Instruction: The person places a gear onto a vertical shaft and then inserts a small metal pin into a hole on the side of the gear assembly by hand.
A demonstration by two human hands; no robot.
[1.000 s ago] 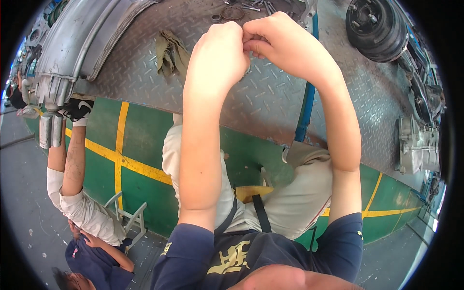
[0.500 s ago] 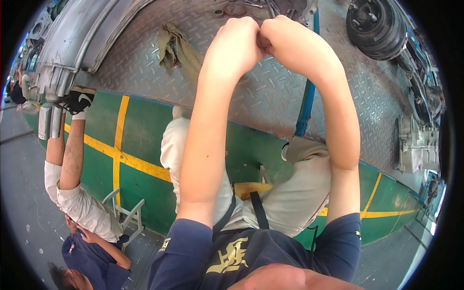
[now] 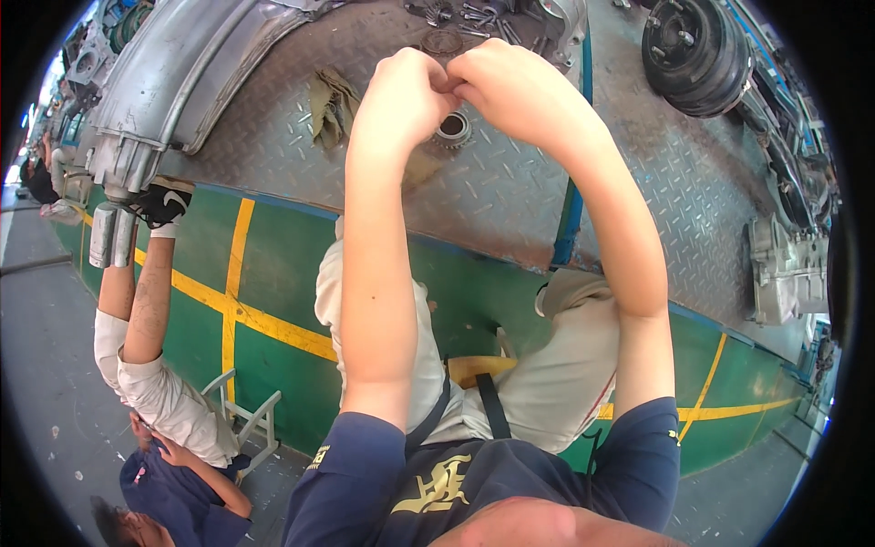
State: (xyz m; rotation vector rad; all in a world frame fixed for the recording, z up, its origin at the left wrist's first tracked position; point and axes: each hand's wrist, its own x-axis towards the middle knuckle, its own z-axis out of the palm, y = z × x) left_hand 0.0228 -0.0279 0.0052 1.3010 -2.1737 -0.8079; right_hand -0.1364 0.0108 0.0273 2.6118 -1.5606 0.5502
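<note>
My left hand [image 3: 401, 89] and my right hand [image 3: 497, 77] meet above the metal-plate bench top, fingers curled and fingertips together. The backs of the hands hide whatever is between them. Just below the fingertips, a small toothed metal ring [image 3: 453, 128] lies flat on the plate, its dark bore facing up. A flat round gear disc [image 3: 442, 42] lies beyond my hands. To the left of my left hand sits a crumpled olive rag [image 3: 334, 108], and a brownish cloth [image 3: 419, 169] shows partly beside my left wrist.
Bolts and small shafts [image 3: 490, 16] are scattered at the far side. A large metal transmission housing [image 3: 182, 82] stands at left. At right are a black wheel drum [image 3: 693, 55] and a cast housing [image 3: 788, 269]. Another person [image 3: 178, 483] sits at lower left.
My hands have shifted slightly left and turned a little, with the fingertips still together. The toothed ring below them has come into sight. The whole view has shifted slightly.
</note>
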